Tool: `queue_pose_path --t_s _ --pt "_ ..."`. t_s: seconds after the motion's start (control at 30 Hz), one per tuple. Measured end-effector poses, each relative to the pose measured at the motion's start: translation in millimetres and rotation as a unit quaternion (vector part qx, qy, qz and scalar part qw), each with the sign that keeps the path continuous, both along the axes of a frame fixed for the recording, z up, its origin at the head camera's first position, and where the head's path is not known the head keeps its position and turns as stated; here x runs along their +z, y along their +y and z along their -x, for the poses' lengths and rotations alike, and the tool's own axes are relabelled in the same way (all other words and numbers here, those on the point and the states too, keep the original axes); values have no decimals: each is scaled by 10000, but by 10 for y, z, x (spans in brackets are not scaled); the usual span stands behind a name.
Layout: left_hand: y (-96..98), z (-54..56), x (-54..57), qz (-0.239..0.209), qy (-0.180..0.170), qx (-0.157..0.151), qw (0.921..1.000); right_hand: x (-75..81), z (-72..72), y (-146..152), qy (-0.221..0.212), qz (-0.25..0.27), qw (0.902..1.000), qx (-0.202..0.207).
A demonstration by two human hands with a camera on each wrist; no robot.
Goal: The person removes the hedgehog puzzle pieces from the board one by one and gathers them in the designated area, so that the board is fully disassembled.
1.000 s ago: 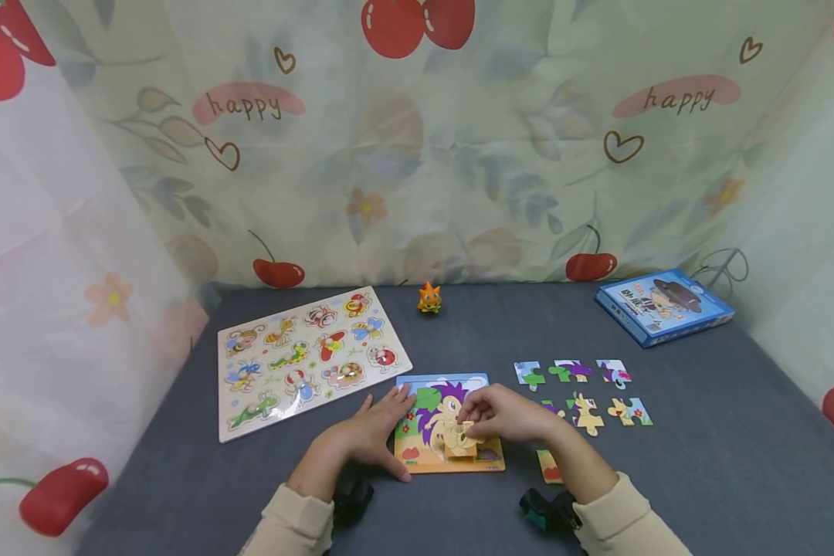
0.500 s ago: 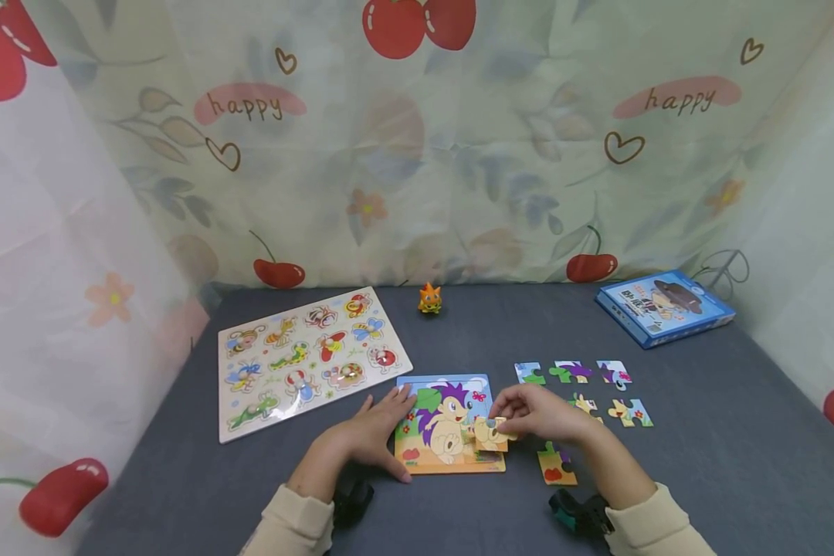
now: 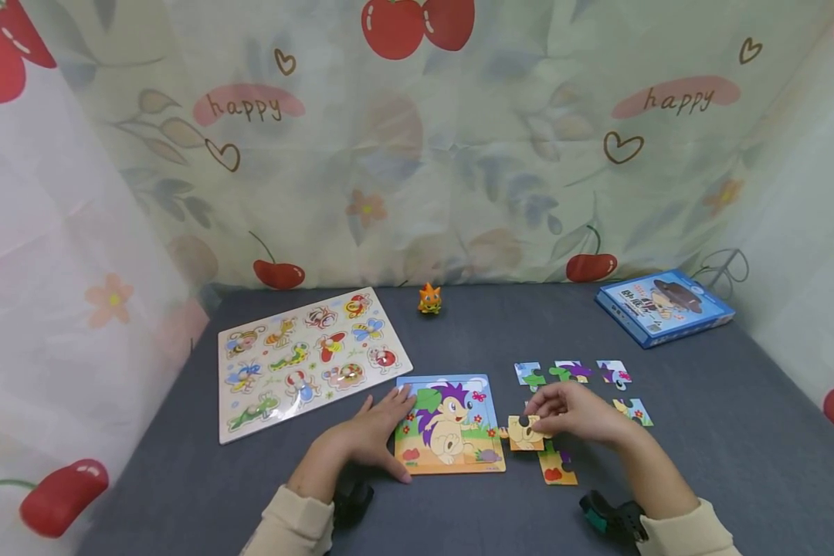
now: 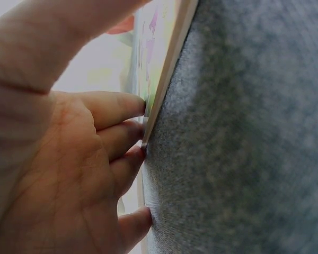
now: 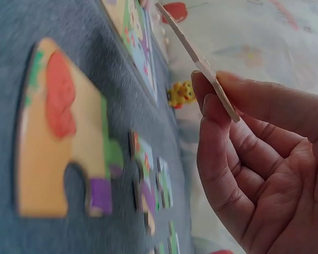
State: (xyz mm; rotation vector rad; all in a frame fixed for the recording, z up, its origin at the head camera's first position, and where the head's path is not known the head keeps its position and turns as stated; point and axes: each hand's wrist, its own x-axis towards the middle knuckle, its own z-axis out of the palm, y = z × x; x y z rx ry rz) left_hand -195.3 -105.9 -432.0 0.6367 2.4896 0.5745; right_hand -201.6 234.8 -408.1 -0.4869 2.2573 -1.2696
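My right hand (image 3: 575, 411) pinches a cream puzzle piece (image 3: 525, 434) between thumb and fingers, just right of the hedgehog puzzle board (image 3: 452, 466). In the right wrist view that piece (image 5: 197, 59) shows edge-on, lifted off the table. Resting on the board's left edge is my left hand (image 3: 370, 432), its fingers spread and its thumb near the front corner. In the left wrist view the fingertips (image 4: 135, 106) touch the board's edge (image 4: 167, 79). A piece with a red shape (image 3: 557, 468) lies on the table below my right hand.
Several loose pieces lie at the right, among them a blue and green one (image 3: 530, 374); my right hand hides some. An insect puzzle board (image 3: 306, 363) lies at the left. An orange figurine (image 3: 429, 298) stands behind, and a blue box (image 3: 665, 306) sits at the back right.
My right hand has moved right, carrying the pinched puzzle piece from above the hedgehog board to beside it. The red-marked piece is more exposed. My left hand has stayed on the board.
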Motion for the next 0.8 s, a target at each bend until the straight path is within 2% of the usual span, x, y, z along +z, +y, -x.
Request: queue_pose_path --t_s 0.57,0.8 --pt "3 -6 9 -7 20 -17 10000 -50 -150 552 -284 57 9992 -263" --pt "0 -7 19 -28 12 -19 10000 -66 -209 734 -305 -238 9965 -744"
